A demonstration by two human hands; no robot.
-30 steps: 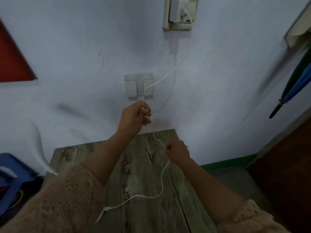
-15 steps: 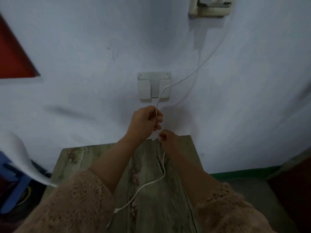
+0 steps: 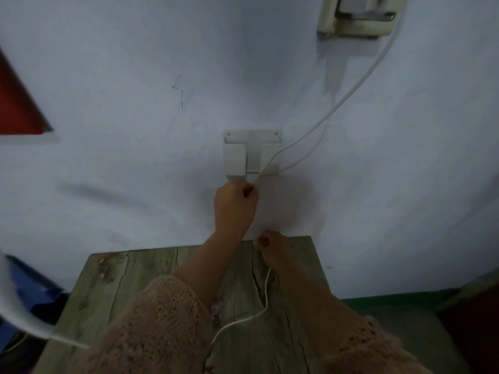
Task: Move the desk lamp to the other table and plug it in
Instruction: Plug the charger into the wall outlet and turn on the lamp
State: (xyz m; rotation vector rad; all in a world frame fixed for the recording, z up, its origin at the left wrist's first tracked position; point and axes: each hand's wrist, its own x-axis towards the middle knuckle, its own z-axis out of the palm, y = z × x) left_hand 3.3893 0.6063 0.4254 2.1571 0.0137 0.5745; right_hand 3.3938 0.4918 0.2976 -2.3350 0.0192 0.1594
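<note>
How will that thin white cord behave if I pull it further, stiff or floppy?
Probably floppy: the white cord sags in a curve from the wall outlet to the left hand, then snakes loosely over the wooden table. It looks light and thin, so it may slip through the right hand.

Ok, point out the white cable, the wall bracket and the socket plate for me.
white cable (image 3: 348, 99), head view, on the run below the socket.
wall bracket (image 3: 234, 160), head view, on its left prong.
socket plate (image 3: 328, 20), head view, on its left edge.

White wall bracket (image 3: 252, 153), red panel (image 3: 19, 109)
</note>
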